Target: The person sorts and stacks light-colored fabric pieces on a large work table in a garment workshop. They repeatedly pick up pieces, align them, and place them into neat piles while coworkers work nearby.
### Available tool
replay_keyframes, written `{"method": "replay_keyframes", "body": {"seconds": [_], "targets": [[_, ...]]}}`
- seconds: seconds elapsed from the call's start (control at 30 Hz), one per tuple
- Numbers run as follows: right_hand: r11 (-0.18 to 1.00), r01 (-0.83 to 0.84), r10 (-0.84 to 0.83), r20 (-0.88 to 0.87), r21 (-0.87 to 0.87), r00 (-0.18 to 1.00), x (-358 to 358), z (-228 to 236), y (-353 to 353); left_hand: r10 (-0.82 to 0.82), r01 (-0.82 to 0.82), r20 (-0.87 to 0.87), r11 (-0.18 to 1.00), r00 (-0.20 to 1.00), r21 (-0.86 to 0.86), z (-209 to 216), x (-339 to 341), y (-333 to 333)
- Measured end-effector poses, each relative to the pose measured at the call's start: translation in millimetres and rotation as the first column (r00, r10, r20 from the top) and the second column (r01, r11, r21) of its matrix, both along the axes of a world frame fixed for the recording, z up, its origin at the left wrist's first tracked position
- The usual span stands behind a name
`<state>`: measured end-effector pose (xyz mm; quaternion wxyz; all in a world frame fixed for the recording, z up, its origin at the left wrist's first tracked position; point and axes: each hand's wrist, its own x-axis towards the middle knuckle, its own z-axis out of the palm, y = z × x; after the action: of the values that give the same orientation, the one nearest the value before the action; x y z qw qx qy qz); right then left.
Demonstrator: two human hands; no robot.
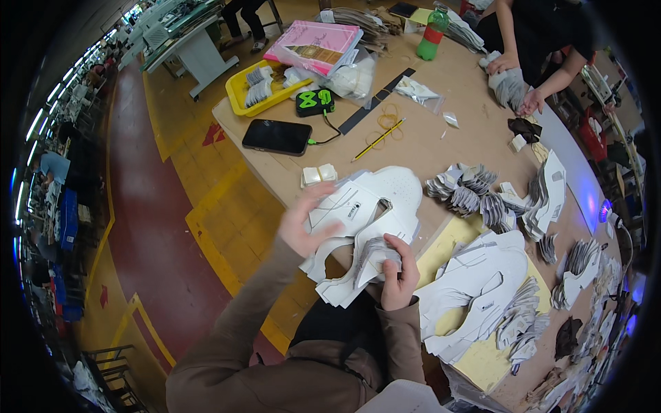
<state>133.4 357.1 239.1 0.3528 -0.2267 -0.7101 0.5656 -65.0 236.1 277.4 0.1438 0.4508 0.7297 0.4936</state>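
A stack of white shoe-upper pieces lies at the near edge of the table, its near legs reaching past the edge. Over its left side is my left hand, slightly smeared by motion, with thumb and fingers apart and nothing seen in them. My right hand grips a small bundle of grey-white cut pieces above the near leg of the stack. Just to the right, a second stack of white shoe-upper pieces rests on yellow sheets.
Several bundles of grey cut pieces lie at the right. Farther off are a phone, a pencil, a yellow tray, a pink book and a green bottle. Across the table a person's hands handle a grey bundle.
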Motion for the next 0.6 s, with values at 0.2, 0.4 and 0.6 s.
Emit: {"method": "replay_keyframes", "body": {"seconds": [0.2,0.4,0.6], "targets": [[0.989,0.043,-0.050,-0.043,-0.143,0.998,-0.9,2.5,-4.5,0.209,-0.261,-0.227,0.937,0.951,-0.232,-30.9,-6.3,-16.5],[0.916,0.142,-0.144,0.023,-0.374,0.989,26.0,42.3,-0.1,0.232,-0.183,0.071,0.891,0.970,-0.416,-22.3,1.0,-3.1],[0.890,0.038,-0.146,-0.204,-0.455,0.968,32.0,104.4,37.7,0.303,-0.270,0.077,0.918,0.950,-0.290,-39.5,47.2,-12.8]]}}
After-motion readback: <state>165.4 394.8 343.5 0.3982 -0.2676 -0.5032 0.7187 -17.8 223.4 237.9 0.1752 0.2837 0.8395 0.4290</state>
